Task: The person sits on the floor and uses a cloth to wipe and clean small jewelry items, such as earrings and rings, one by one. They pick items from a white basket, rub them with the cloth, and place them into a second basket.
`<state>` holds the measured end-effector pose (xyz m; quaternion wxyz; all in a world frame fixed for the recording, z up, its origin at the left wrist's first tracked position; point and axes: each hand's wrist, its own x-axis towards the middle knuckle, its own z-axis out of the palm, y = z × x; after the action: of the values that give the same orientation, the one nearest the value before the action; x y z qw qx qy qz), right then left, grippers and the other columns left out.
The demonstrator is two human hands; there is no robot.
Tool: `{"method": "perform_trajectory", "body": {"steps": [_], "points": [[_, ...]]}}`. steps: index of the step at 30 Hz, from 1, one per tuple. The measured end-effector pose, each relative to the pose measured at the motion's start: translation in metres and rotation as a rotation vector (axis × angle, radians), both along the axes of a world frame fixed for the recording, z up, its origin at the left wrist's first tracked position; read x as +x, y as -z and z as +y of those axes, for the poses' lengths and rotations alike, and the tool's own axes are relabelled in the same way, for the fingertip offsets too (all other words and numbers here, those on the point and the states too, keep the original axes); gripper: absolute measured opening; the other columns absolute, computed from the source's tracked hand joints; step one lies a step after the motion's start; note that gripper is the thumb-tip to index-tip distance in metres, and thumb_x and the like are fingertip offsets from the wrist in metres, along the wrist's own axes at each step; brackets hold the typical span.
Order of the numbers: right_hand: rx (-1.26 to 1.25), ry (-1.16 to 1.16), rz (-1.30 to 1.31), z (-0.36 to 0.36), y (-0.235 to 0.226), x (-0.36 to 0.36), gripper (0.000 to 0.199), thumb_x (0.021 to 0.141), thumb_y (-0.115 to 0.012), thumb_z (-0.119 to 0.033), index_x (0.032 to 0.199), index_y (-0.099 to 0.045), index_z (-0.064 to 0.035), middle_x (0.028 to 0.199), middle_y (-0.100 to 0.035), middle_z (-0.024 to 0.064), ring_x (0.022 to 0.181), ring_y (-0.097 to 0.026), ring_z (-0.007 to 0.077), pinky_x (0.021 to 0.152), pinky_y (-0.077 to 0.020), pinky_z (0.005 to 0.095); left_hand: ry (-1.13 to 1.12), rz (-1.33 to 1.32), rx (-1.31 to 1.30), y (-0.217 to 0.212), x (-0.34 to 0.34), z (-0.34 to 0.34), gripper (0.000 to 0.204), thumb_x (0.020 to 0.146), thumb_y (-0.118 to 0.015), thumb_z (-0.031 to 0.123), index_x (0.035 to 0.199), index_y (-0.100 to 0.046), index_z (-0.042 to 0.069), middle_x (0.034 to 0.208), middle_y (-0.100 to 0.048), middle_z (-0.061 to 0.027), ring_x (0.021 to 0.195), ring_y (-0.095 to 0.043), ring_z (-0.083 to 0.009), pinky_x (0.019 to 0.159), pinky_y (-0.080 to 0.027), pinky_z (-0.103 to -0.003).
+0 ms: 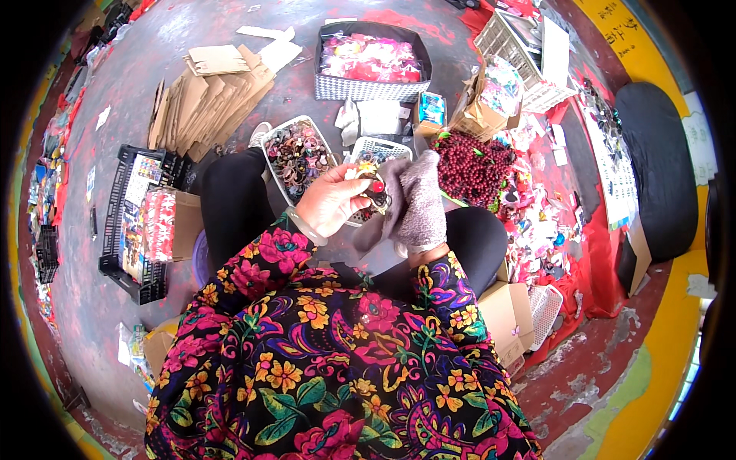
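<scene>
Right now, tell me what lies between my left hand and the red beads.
In the head view, first the trinket held by your left hand, then the grey cloth; the red beads lie beyond it.

The person is wearing a black blouse with pink and yellow flowers, black trousers, and a pale bangle on the left wrist

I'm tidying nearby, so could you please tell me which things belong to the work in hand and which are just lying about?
Likely in use: small trinkets in the left hand; grey cloth.
Likely just lying about: flattened cardboard; black crate.
</scene>
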<state>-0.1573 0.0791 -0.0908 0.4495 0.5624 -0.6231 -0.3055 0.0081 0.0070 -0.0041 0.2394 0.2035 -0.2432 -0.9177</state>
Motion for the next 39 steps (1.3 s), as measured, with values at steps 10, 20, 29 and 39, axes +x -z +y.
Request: {"method": "perform_trajectory", "body": {"steps": [10,20,29,39], "points": [[-0.027,-0.387,-1.233,0.01,-0.101,0.027,0.038,0.065,-0.057,-0.009,0.101,-0.05,0.0001,0.086,-0.052,0.0129,0.079,-0.052,0.032,0.068,-0.0415,0.0371,-0.116,-0.137,-0.07,-0.008,-0.008,0.009,0.01,0.083,-0.051,0.001,0.092,-0.053,0.006,0.089,-0.058,-0.0042,0.077,-0.058,-0.0143,0.064,-0.048,-0.027],[-0.338,-0.655,-1.688,0.017,-0.073,0.012,0.032,0.071,-0.061,-0.009,0.101,-0.051,-0.0016,0.095,-0.053,0.0092,0.091,-0.052,0.0246,0.077,-0.0422,0.0332,-0.138,0.044,-0.104,-0.025,-0.007,0.01,0.013,0.085,-0.049,0.003,0.098,-0.049,0.005,0.089,-0.057,-0.0059,0.078,-0.057,-0.0159,0.067,-0.047,-0.028],[-0.091,-0.429,-1.287,0.015,-0.102,0.014,0.032,0.063,-0.055,-0.016,0.092,-0.052,-0.0013,0.084,-0.051,0.0136,0.084,-0.051,0.0302,0.085,-0.0383,0.0381,-0.086,-0.06,-0.32,-0.026,-0.009,0.017,0.03,0.08,-0.053,-0.003,0.107,-0.043,0.003,0.095,-0.053,-0.0045,0.084,-0.054,-0.0131,0.074,-0.045,-0.026],[-0.287,-0.479,-1.508,0.023,-0.114,0.027,0.033,0.063,-0.057,-0.021,0.088,-0.054,-0.0001,0.083,-0.05,0.0165,0.082,-0.048,0.0333,0.07,-0.0374,0.0402,0.005,-0.028,-0.289,-0.018,-0.011,0.025,0.025,0.083,-0.051,0.001,0.108,-0.045,0.004,0.099,-0.051,-0.0016,0.088,-0.052,-0.0102,0.074,-0.045,-0.025]]}}
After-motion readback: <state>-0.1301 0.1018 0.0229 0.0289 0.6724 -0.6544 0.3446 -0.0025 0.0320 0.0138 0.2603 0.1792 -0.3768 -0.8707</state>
